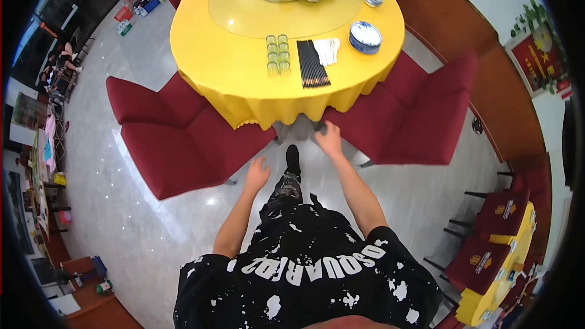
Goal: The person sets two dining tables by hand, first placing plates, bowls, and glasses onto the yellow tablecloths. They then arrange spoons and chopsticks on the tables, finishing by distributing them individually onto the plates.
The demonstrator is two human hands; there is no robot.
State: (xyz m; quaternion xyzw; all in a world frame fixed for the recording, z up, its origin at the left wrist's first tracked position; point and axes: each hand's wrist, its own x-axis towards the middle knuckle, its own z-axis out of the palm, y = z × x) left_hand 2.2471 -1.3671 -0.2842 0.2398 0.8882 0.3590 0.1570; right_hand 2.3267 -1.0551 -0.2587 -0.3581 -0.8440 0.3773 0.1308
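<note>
Tabletop (pixel 207 64): round, yellow-clothed, ahead of all the fingers.
Left dining chair (pixel 189 137): maroon, just beside the left fingers.
Right dining chair (pixel 408 109): maroon, seat by the right fingertips; contact unclear.
Left hand (pixel 257 173): fingers loosely parted.
Right hand (pixel 329 141): fingers slightly curled, parted.
Black chopsticks (pixel 312 64): in a row, beyond the right fingers.
Green glasses (pixel 283 56): two columns, beyond both hands' fingers.

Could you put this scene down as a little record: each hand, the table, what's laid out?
Left hand: nothing visible in it; near left red chair
Right hand: beside right red chair; contact unclear
Table: round, yellow tablecloth
Laid out: green glasses, black chopsticks, white spoons, blue-and-white dishes
</note>
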